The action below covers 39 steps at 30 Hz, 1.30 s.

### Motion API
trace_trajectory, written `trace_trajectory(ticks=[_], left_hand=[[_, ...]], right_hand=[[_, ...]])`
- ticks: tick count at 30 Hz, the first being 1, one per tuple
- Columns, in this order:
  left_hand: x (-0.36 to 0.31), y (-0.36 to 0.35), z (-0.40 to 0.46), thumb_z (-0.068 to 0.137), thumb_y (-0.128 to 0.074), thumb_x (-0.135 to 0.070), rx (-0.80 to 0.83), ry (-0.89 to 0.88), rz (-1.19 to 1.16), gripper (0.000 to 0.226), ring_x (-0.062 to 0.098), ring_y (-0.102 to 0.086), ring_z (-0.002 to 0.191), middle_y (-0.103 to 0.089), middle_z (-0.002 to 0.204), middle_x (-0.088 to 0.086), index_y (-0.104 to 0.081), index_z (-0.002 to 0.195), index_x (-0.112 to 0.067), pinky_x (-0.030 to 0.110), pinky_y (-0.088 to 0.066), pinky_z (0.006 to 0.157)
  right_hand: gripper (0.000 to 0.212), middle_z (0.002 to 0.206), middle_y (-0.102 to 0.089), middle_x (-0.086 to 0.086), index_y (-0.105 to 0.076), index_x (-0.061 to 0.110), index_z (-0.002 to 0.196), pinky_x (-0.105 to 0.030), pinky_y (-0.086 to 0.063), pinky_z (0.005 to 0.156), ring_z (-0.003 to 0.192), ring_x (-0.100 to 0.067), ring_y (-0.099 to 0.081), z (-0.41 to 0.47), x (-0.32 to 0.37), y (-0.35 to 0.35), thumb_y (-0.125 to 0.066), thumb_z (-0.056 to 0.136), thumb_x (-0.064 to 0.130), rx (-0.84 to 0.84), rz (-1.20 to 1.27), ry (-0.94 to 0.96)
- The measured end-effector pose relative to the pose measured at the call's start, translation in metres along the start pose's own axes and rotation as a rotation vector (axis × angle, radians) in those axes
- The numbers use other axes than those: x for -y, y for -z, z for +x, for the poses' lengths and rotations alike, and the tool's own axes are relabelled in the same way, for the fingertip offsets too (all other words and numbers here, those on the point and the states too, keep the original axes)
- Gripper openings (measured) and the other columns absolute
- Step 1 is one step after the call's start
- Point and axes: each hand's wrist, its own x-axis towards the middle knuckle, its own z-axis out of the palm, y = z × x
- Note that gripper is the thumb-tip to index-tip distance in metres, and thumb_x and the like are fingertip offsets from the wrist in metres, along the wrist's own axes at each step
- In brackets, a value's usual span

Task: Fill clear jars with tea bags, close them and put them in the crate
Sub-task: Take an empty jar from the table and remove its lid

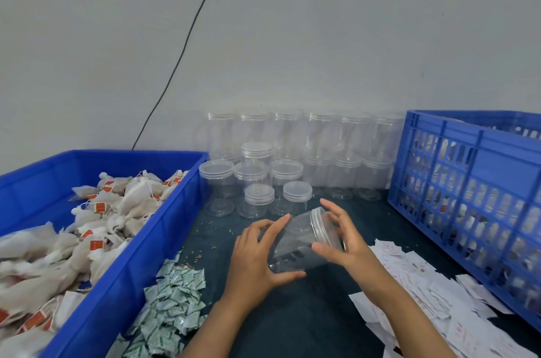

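- The left hand (254, 258) holds a clear jar (304, 240) at its bottom end; the fingers curl over the jar wall and the thumb goes under it.
- The right hand (344, 237) is at the lid (323, 226) end of this jar; the fingers are spread and bent around the lid, and the thumb presses on the near side.
- The jar is tilted, almost lying, with the lid toward the upper right; it is held above the dark table (292, 313), near the middle. I see nothing inside it.
- On the left stands a blue bin (140, 258) with a heap of tea bags (87, 234) with orange tags.
- Just beside the bin lies a pile of small green-white sachets (172, 308).
- Behind the hands, against the wall, stand many empty jars (292, 158) with lids, some stacked in two levels.
- On the right is a blue crate (474, 196); through its slotted wall filled jars are visible.
- Near the crate lie white paper slips (424, 296) with red print, too small to read.
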Motion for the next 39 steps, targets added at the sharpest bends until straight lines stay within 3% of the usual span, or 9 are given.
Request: trace_trajectory(ticks=[4, 8, 13, 16, 18, 23, 26, 34, 39], left_hand=[[0.006, 0.003, 0.001, 0.060, -0.076, -0.069, 0.035, 0.014, -0.082, 0.094, 0.004, -0.047, 0.116, -0.049, 0.126, -0.013, -0.031, 0.141, -0.051, 0.022, -0.036, 0.103], [0.003, 0.002, -0.001, 0.061, -0.073, -0.070, 0.032, 0.013, -0.036, 0.094, 0.004, -0.046, 0.111, -0.048, 0.124, -0.012, -0.029, 0.142, -0.050, 0.024, -0.037, 0.100], [0.005, 0.004, 0.000, 0.061, -0.070, -0.073, 0.050, 0.024, -0.017, 0.095, 0.003, -0.047, 0.116, -0.049, 0.127, -0.014, -0.027, 0.141, -0.049, 0.023, -0.033, 0.101], [0.005, 0.003, 0.000, 0.061, -0.071, -0.073, 0.056, 0.016, -0.019, 0.095, 0.003, -0.045, 0.118, -0.048, 0.128, -0.014, -0.027, 0.142, -0.048, 0.023, -0.033, 0.102], [0.004, 0.003, 0.000, 0.061, -0.070, -0.073, 0.064, 0.006, -0.009, 0.095, 0.004, -0.045, 0.117, -0.047, 0.127, -0.013, -0.027, 0.142, -0.048, 0.023, -0.033, 0.103], [0.001, 0.005, 0.001, 0.059, -0.070, -0.074, 0.057, 0.003, -0.025, 0.094, 0.003, -0.046, 0.116, -0.048, 0.127, -0.014, -0.032, 0.141, -0.047, 0.024, -0.034, 0.102], [0.001, 0.005, 0.000, 0.058, -0.072, -0.074, 0.053, 0.017, -0.043, 0.094, 0.001, -0.046, 0.115, -0.047, 0.128, -0.018, -0.034, 0.140, -0.047, 0.021, -0.034, 0.103], [0.012, 0.029, 0.009, 0.055, -0.068, -0.079, 0.217, 0.001, -0.077, 0.092, -0.008, -0.045, 0.119, -0.048, 0.129, -0.034, -0.028, 0.136, -0.059, 0.013, -0.027, 0.103], [0.019, 0.028, 0.001, 0.060, -0.076, -0.066, 0.118, 0.197, -0.187, 0.083, -0.011, -0.051, 0.109, -0.053, 0.119, -0.027, -0.039, 0.133, -0.051, 0.017, -0.041, 0.094]], right_hand=[[0.092, 0.148, -0.014, 0.033, -0.013, 0.063, 0.141, -0.036, -0.029, 0.114, 0.140, 0.005, -0.020, -0.002, -0.001, 0.007, -0.076, 0.078, 0.039, 0.210, -0.140, 0.074], [0.082, 0.151, -0.017, 0.021, -0.013, 0.057, 0.142, -0.036, -0.026, 0.114, 0.140, -0.006, -0.023, 0.000, -0.002, -0.009, -0.054, 0.074, 0.078, 0.030, -0.066, -0.064], [0.079, 0.149, -0.030, 0.018, -0.024, 0.057, 0.140, -0.039, -0.035, 0.112, 0.135, 0.004, -0.032, -0.002, -0.001, 0.007, -0.074, 0.079, 0.046, 0.101, -0.077, 0.016], [0.091, 0.142, -0.033, 0.023, -0.017, 0.062, 0.139, -0.025, -0.041, 0.102, 0.124, 0.015, -0.039, -0.002, 0.001, 0.008, -0.073, 0.067, 0.061, 0.099, -0.038, -0.001], [0.079, 0.137, -0.041, 0.017, -0.023, 0.061, 0.137, -0.019, -0.040, 0.094, 0.119, 0.012, -0.045, 0.001, 0.000, 0.003, -0.065, 0.071, 0.071, 0.022, -0.003, -0.019], [0.068, 0.125, -0.052, 0.014, -0.037, 0.060, 0.131, -0.026, -0.045, 0.094, 0.120, -0.003, -0.050, 0.001, -0.002, 0.005, -0.074, 0.074, 0.052, -0.066, -0.034, 0.078], [0.063, 0.129, -0.047, 0.016, -0.039, 0.058, 0.132, -0.036, -0.044, 0.103, 0.123, -0.002, -0.047, -0.001, 0.000, 0.006, -0.067, 0.077, 0.049, -0.034, -0.114, 0.139], [0.085, 0.135, -0.026, 0.028, -0.035, 0.062, 0.133, -0.023, -0.038, 0.103, 0.131, 0.008, -0.030, -0.005, 0.011, 0.022, -0.082, 0.073, 0.024, 0.102, -0.482, 0.265], [0.083, 0.132, -0.019, 0.025, -0.034, 0.063, 0.131, -0.013, -0.037, 0.086, 0.127, 0.007, -0.030, 0.000, 0.003, 0.009, -0.083, 0.070, 0.033, -0.112, -0.694, 0.379]])
